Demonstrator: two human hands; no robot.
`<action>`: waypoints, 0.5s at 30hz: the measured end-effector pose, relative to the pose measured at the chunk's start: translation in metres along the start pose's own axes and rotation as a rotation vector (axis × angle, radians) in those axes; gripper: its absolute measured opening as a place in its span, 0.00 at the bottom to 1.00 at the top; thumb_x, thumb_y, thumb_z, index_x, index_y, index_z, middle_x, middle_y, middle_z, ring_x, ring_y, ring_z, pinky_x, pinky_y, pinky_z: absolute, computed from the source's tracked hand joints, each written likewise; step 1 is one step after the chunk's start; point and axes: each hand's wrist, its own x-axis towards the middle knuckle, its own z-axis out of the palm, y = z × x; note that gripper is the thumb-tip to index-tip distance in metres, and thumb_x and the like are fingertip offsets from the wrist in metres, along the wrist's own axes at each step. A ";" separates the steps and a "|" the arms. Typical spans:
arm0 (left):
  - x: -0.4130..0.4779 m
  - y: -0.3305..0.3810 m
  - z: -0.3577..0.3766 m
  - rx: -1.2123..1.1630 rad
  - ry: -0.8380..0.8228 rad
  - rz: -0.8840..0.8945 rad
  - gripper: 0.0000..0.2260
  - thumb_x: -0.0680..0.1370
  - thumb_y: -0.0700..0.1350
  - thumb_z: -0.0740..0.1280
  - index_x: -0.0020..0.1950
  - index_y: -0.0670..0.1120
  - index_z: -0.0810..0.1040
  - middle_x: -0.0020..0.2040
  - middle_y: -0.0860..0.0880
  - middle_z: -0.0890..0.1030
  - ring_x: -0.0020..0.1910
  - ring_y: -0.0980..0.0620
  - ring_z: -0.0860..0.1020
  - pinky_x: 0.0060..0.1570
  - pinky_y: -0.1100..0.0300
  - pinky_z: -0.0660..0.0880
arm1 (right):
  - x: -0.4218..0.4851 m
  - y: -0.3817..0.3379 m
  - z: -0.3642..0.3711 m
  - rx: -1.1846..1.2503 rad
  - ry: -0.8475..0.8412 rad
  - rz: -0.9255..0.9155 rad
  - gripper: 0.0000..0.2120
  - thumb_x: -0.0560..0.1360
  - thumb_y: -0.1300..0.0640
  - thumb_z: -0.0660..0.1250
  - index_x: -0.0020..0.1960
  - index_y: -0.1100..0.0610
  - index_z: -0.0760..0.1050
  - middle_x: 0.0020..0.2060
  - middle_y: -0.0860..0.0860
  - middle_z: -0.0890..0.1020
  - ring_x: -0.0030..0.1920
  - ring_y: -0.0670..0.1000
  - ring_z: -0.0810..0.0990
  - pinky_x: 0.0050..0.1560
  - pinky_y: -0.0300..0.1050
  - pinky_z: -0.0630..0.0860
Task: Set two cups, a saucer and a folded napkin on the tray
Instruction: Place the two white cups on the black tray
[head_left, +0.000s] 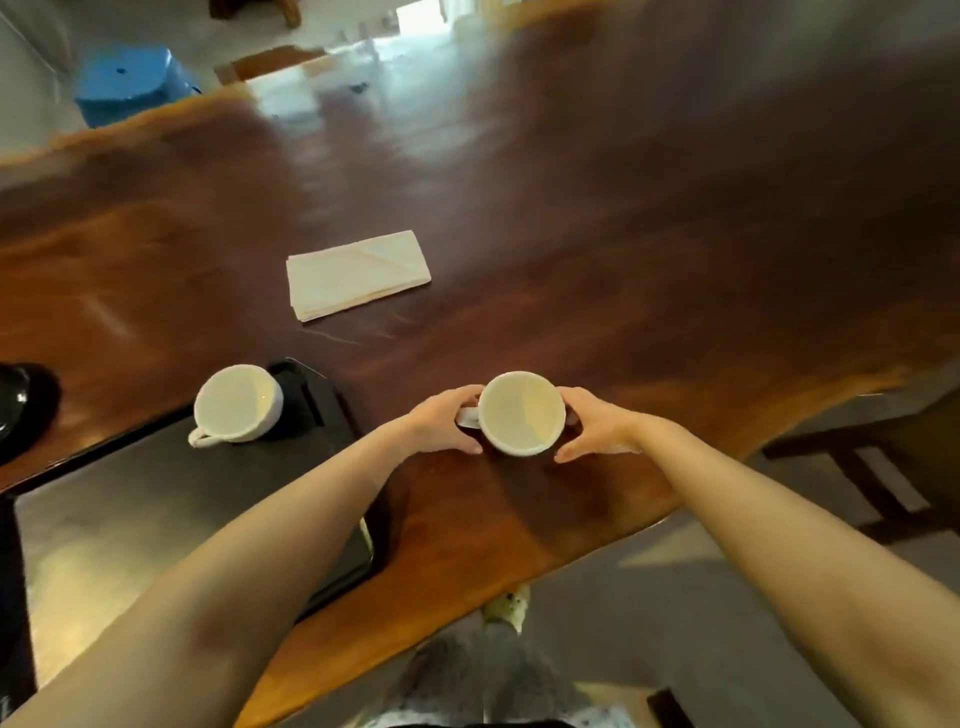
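Observation:
A white cup (521, 413) sits between my two hands above the wooden table, right of the tray. My left hand (445, 421) cups its left side at the handle, and my right hand (596, 423) cups its right side. Something dark shows under the cup; I cannot tell whether it is a saucer. A second white cup (237, 402) stands on the far right corner of the black tray (130, 509), handle toward me. A folded cream napkin (357, 274) lies on the table farther away.
The wooden table (571, 234) stretches far ahead. A dark object (18, 405) sits at the left edge. A blue stool (130, 83) stands beyond the table, a dark chair (872, 467) at the right.

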 end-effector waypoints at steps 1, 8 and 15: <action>0.003 0.000 0.004 -0.037 0.011 0.020 0.35 0.70 0.43 0.74 0.73 0.51 0.61 0.70 0.50 0.70 0.69 0.49 0.67 0.69 0.52 0.64 | 0.002 0.000 0.001 0.050 0.002 -0.042 0.42 0.67 0.62 0.76 0.73 0.51 0.56 0.71 0.50 0.61 0.68 0.50 0.64 0.71 0.50 0.64; 0.014 0.000 0.013 -0.223 0.048 0.059 0.34 0.69 0.41 0.75 0.70 0.54 0.63 0.66 0.53 0.71 0.62 0.58 0.67 0.67 0.55 0.65 | 0.008 0.006 0.004 0.231 -0.018 -0.141 0.38 0.68 0.62 0.75 0.70 0.47 0.58 0.68 0.47 0.61 0.65 0.45 0.62 0.66 0.43 0.65; 0.013 0.005 0.005 -0.254 0.084 0.038 0.34 0.69 0.40 0.75 0.71 0.51 0.63 0.68 0.49 0.71 0.67 0.51 0.68 0.67 0.53 0.65 | 0.010 -0.006 -0.006 0.287 -0.032 -0.135 0.35 0.69 0.66 0.73 0.67 0.46 0.59 0.63 0.44 0.62 0.62 0.44 0.62 0.62 0.40 0.63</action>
